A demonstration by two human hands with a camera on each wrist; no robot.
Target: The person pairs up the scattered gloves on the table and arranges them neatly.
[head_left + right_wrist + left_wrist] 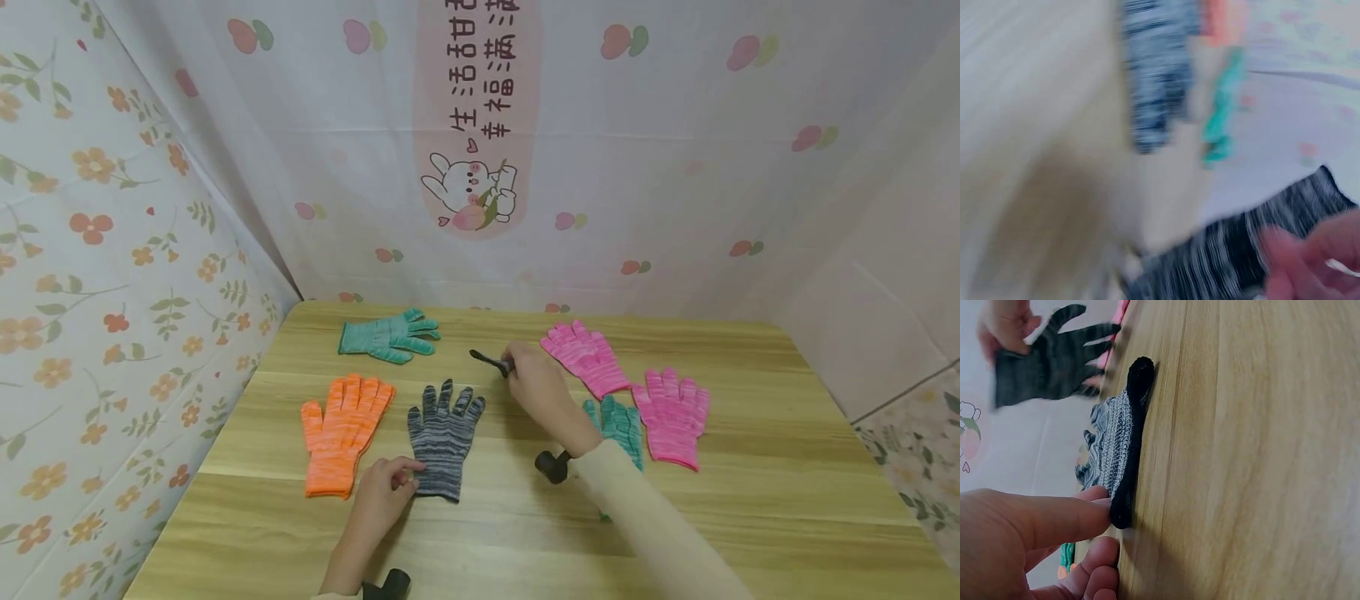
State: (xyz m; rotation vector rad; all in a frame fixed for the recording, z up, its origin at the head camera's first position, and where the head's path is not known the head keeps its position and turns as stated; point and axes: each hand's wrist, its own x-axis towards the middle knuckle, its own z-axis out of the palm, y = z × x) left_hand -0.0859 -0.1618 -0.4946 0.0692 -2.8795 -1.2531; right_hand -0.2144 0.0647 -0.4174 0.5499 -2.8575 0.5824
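Observation:
My left hand (384, 493) is at the cuff of a grey-and-black striped knit glove (446, 437) lying flat, its fingers pointing away. In the left wrist view the thumb and index finger pinch a corner of its black cuff (1124, 503). Farther back and to the right, my right hand (536, 387) holds up a second dark striped glove (1047, 372), gripping it near the cuff with the fingers hanging free. From the head this held glove shows nearly edge-on. In the blurred right wrist view, the thumb and fingers press on its fabric (1222, 256).
Left of the grey glove lies an orange glove (345, 437), with a green glove (388, 336) behind. Two pink gloves (588, 358) lie on the right. Another green glove (621, 429) is partly under the right forearm. A printed curtain (637, 167) hangs at the wooden table's (757, 517) back.

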